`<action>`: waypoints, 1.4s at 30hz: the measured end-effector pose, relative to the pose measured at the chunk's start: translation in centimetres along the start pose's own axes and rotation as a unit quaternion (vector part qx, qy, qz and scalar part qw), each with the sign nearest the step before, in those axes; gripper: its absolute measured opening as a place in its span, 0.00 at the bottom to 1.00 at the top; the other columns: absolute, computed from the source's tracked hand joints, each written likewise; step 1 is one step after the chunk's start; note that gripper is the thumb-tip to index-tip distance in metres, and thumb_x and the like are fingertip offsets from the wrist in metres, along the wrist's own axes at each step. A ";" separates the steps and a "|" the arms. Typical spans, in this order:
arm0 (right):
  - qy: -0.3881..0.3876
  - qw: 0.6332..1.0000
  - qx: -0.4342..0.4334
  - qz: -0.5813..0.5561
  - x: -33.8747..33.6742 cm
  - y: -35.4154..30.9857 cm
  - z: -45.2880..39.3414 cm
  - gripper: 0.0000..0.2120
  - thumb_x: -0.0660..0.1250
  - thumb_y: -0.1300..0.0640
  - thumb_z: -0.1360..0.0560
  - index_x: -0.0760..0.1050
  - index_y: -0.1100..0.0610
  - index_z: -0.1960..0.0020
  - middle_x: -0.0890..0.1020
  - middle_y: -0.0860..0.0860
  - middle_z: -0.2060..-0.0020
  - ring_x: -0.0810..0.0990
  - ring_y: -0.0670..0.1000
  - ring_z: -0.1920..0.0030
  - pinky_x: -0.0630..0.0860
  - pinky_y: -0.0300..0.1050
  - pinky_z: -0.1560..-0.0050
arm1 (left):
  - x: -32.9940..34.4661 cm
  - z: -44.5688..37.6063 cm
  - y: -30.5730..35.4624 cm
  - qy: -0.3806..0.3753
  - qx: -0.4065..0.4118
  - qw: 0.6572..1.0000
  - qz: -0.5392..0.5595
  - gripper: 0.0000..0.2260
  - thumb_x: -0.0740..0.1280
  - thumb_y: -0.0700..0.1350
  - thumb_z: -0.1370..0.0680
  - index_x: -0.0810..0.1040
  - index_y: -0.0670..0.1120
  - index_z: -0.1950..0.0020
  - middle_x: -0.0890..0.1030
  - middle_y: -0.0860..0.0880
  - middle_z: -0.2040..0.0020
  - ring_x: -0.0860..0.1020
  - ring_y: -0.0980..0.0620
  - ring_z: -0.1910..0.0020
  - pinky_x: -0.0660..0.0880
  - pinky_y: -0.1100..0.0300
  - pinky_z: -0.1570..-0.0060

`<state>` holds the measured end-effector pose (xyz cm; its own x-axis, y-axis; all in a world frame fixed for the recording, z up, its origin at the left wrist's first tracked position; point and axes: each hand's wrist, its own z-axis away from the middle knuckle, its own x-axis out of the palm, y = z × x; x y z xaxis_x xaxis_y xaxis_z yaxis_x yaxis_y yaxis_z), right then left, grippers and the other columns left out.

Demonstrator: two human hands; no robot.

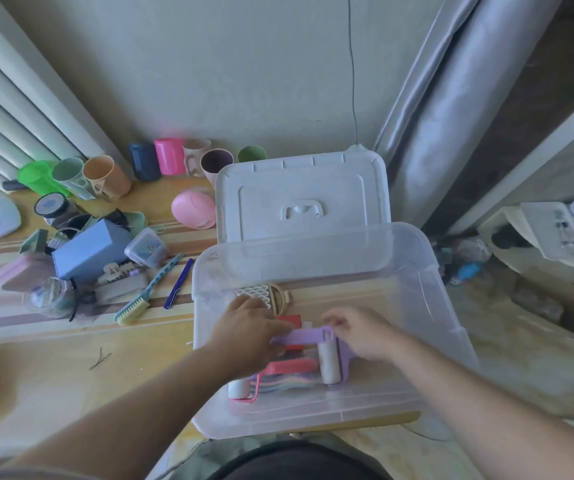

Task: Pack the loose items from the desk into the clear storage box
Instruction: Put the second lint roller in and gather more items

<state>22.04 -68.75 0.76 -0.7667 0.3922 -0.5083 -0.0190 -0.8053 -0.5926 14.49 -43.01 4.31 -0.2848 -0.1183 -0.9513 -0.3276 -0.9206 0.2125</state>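
The clear storage box (413, 271) stands open at the desk's right end, its white lid (299, 199) propped behind it. Both hands reach inside. My left hand (247, 327) grips the handle end of a purple lint roller (309, 336), and my right hand (361, 336) touches its other end by the white roll. A pink lint roller (278, 370), a red item (290, 322), a white honeycomb piece (254, 294) and a beige piece (278, 296) lie on the box floor. Loose items remain on the desk to the left.
Left on the desk: a blue box (88, 252), a small clear container (147, 249), a teal brush (147, 296), a blue pen (179, 284), a pink round case (193, 207), several cups (169, 161) along the wall, a hairpin (99, 359).
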 end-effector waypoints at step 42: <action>-0.044 0.976 0.049 0.206 1.8 3.4 -0.8 0.36 0.72 0.42 0.32 0.69 0.41 0.25 0.79 0.49 0.34 0.79 0.56 0.35 0.78 0.49 0.40 | 5.1 -4.5 4.6 -0.113 -0.032 0.993 -0.034 0.26 0.62 0.60 0.19 0.64 0.52 0.24 0.77 0.45 0.35 0.74 0.41 0.36 0.68 0.46 0.39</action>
<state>21.04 -70.41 -2.65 -0.7740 -0.0107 -0.6331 0.2454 -0.9268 -0.2843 15.53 -49.52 -0.60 -0.4612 0.0238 -0.8870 -0.2963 -0.9464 0.1286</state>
